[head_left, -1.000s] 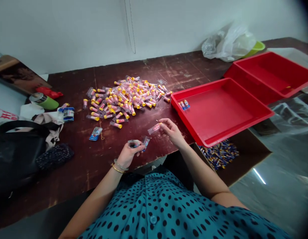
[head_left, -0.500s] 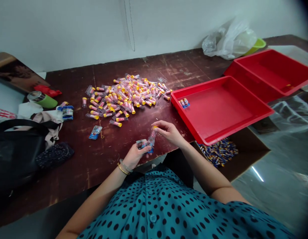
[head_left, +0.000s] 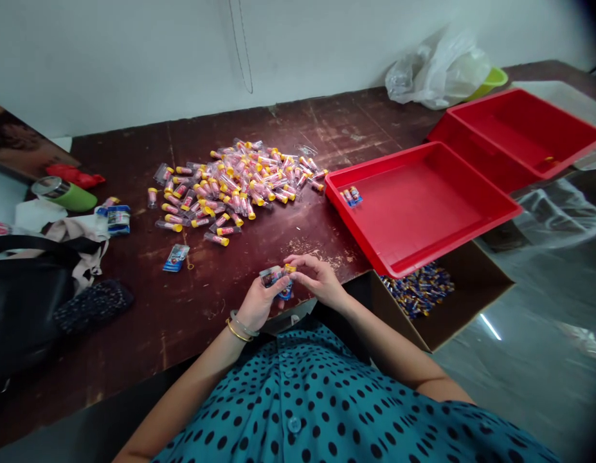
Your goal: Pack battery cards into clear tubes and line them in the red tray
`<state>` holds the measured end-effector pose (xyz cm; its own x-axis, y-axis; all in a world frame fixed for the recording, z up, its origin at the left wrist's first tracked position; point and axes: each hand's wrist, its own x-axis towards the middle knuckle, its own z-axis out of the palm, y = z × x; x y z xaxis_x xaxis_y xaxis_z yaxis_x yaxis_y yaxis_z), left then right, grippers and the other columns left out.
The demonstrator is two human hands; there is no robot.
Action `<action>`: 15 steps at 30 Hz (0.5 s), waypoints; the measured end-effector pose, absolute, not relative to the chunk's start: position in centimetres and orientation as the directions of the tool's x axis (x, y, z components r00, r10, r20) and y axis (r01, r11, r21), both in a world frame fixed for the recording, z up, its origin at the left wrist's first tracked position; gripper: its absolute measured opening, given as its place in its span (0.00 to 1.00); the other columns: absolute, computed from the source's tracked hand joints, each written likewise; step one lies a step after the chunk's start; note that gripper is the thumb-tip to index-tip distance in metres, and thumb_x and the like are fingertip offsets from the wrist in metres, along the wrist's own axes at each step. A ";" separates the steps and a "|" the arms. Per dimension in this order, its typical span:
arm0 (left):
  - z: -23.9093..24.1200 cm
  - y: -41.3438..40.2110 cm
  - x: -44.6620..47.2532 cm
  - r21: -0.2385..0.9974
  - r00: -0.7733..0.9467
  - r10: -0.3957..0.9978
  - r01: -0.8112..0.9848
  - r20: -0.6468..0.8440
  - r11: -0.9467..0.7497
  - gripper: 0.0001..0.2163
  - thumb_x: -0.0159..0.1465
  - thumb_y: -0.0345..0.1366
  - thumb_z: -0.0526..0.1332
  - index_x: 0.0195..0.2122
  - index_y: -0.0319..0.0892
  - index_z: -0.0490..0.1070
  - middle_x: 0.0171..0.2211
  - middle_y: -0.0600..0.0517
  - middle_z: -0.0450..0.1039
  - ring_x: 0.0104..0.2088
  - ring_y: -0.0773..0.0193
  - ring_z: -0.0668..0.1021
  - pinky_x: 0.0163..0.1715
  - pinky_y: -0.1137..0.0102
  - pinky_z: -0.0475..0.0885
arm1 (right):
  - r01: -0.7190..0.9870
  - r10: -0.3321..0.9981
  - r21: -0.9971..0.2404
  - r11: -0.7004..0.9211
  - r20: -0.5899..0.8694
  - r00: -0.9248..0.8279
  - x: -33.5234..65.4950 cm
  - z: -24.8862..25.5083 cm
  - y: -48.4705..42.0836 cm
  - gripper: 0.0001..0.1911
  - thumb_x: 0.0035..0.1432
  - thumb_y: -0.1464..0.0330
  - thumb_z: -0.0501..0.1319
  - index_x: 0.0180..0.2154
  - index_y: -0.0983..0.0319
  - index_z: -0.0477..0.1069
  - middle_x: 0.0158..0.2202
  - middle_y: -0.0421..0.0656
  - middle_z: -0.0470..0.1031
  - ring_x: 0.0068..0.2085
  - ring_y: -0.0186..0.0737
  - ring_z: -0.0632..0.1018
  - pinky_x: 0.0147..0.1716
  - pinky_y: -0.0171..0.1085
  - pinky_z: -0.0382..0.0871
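My left hand [head_left: 258, 302], with bracelets at its wrist, is closed round a blue printed packet [head_left: 271, 276] at the table's front edge. Touching it, my right hand [head_left: 321, 283] pinches a small tube by its yellow cap [head_left: 289, 267]. The tube's lower part is hidden by the packet and my fingers. Beyond both hands lies a heap of clear tubes with yellow caps and pink contents [head_left: 240, 180]. A separate blue packet [head_left: 176, 258] rests flat on the table to the left, beside a small yellow ring [head_left: 190, 266].
To the right, a red tray [head_left: 413, 225] holds a few tubes in blue packets [head_left: 352, 196]; another red tray [head_left: 524, 128] stands behind. Below is a cardboard box [head_left: 464, 299] of small packed pieces. At left are a black bag [head_left: 22, 308] and green cup [head_left: 71, 195].
My right hand has moved down and left, bringing the tube from above the packet down to it; less of the tube shows. The whole view has shifted slightly.
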<state>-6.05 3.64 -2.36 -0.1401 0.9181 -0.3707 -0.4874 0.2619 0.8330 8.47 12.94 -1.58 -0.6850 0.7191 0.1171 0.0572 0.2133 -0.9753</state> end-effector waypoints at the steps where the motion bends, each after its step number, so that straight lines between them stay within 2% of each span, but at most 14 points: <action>1: -2.3 3.7 -6.1 0.835 -0.139 0.919 -0.484 -0.369 0.262 0.18 0.55 0.44 0.70 0.40 0.37 0.73 0.28 0.52 0.71 0.25 0.67 0.73 0.14 0.77 0.65 | 0.061 0.712 -0.968 0.243 0.135 -0.689 8.5 -1.4 13.0 0.09 0.60 0.61 0.64 0.40 0.58 0.74 0.49 0.44 0.76 0.51 0.43 0.76 0.56 0.45 0.64; 5: -2.0 3.7 -6.2 0.837 -0.137 0.925 -0.487 -0.354 0.249 0.16 0.55 0.44 0.70 0.38 0.38 0.73 0.26 0.54 0.70 0.24 0.68 0.72 0.14 0.77 0.64 | 0.073 0.692 -0.937 0.342 0.198 -0.695 8.3 -0.9 13.2 0.07 0.61 0.62 0.63 0.37 0.58 0.75 0.46 0.45 0.78 0.50 0.42 0.76 0.56 0.46 0.63; 9: -1.9 3.7 -6.3 0.836 -0.159 0.920 -0.494 -0.358 0.239 0.16 0.54 0.44 0.71 0.37 0.39 0.73 0.26 0.55 0.70 0.23 0.69 0.70 0.15 0.77 0.65 | 0.057 0.694 -0.941 0.335 0.205 -0.691 8.1 -0.7 13.5 0.07 0.60 0.62 0.63 0.37 0.58 0.76 0.48 0.45 0.77 0.50 0.42 0.76 0.56 0.46 0.63; 12: -1.9 3.9 -6.3 0.837 -0.175 0.916 -0.495 -0.361 0.236 0.16 0.53 0.43 0.71 0.37 0.39 0.73 0.27 0.54 0.71 0.24 0.70 0.70 0.16 0.77 0.66 | 0.026 0.698 -0.973 0.228 0.144 -0.701 8.0 -1.0 13.4 0.08 0.60 0.62 0.63 0.39 0.59 0.74 0.50 0.45 0.75 0.52 0.42 0.75 0.57 0.45 0.64; 15: -1.9 4.3 -6.0 0.841 -0.216 0.904 -0.491 -0.368 0.225 0.18 0.52 0.44 0.72 0.37 0.38 0.73 0.26 0.55 0.70 0.23 0.70 0.70 0.17 0.76 0.67 | -0.044 0.721 -0.999 0.031 0.053 -0.691 7.7 -1.4 12.6 0.13 0.59 0.62 0.64 0.45 0.58 0.70 0.48 0.44 0.74 0.52 0.41 0.74 0.56 0.43 0.66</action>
